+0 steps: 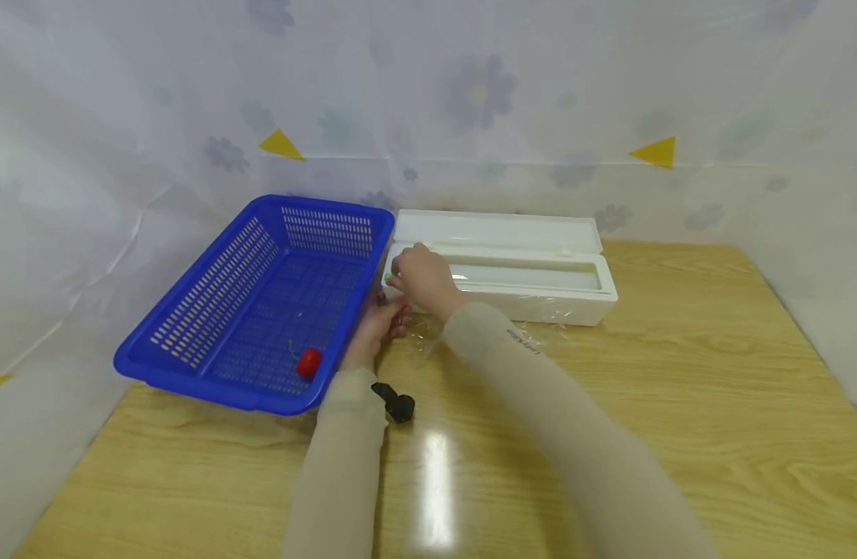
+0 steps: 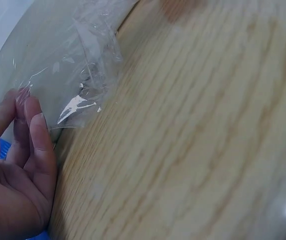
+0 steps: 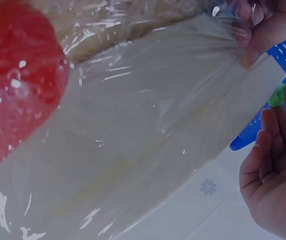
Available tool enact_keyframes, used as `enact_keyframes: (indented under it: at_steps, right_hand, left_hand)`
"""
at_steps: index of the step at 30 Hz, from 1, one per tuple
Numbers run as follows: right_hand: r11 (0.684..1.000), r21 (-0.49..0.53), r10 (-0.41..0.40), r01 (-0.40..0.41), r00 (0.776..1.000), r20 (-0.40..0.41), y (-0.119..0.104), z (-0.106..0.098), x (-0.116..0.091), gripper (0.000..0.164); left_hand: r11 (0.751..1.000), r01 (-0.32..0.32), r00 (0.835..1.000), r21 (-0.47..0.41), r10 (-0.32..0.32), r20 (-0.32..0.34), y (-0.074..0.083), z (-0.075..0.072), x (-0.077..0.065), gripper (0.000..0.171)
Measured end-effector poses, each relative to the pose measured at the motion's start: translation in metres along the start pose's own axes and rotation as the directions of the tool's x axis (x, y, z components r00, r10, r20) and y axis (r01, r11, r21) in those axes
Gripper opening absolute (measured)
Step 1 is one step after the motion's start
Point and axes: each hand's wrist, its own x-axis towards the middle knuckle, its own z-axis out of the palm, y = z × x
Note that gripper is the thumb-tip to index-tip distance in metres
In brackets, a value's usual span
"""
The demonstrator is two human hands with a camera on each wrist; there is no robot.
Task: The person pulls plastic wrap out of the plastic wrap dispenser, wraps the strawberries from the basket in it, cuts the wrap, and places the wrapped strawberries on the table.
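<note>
A long white cling film box (image 1: 501, 303) lies on the table with its lid (image 1: 498, 227) tipped back. My right hand (image 1: 426, 278) is at the box's left end, its fingertips pinching a small green slide cutter (image 3: 277, 96). Just below it, my left hand (image 1: 374, 330) pinches a gathered corner of clear cling film (image 2: 90, 55) between thumb and fingers. In the right wrist view the film stretches across the front of the box, pulled into creases toward the left hand (image 3: 275, 30). A large red rounded thing (image 3: 20, 80) shows through film close to that camera.
A blue plastic basket (image 1: 222, 392) stands to the left, close against my left hand and the box end. Inside it lies a red cherry-like fruit (image 1: 308, 362) with a green stem. Behind the wooden table (image 1: 715, 373) hangs a flowered white sheet (image 1: 484, 93).
</note>
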Motion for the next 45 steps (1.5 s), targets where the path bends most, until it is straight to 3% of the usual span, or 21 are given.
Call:
enact_keyframes:
  at_steps: [4,10,21,34,41,45]
  right_hand:
    - [0.997,-0.082,-0.002,0.003,1.000,0.013,-0.002,0.002,0.001,0.023]
    - [0.976,-0.207,-0.052,0.062,0.997,0.054,-0.002,-0.001,0.001,0.031]
    - [0.962,-0.251,-0.097,0.109,0.993,0.061,0.007,-0.002,0.000,0.029]
    - [0.950,-0.288,-0.120,0.124,0.992,0.030,0.013,-0.003,-0.007,0.023]
    - [0.954,-0.274,-0.105,0.124,0.991,0.084,0.016,-0.005,-0.012,0.024]
    - [0.963,-0.244,-0.098,0.117,0.991,0.088,0.023,-0.006,-0.017,0.026]
  left_hand:
    - [1.000,-0.012,1.000,0.014,0.012,0.003,-0.003,0.000,-0.001,0.013]
    - [0.999,-0.004,1.000,0.034,0.005,-0.031,-0.002,-0.001,-0.001,0.022]
    - [0.995,0.019,0.997,0.098,-0.011,-0.076,0.002,0.000,0.002,0.037]
    - [0.995,0.014,0.998,0.094,-0.008,-0.069,0.003,0.005,0.001,0.031]
    - [0.995,0.026,0.996,0.100,-0.018,-0.084,0.000,0.002,0.001,0.032]
    - [0.996,0.025,0.997,0.091,-0.018,-0.078,0.006,0.002,-0.006,0.032]
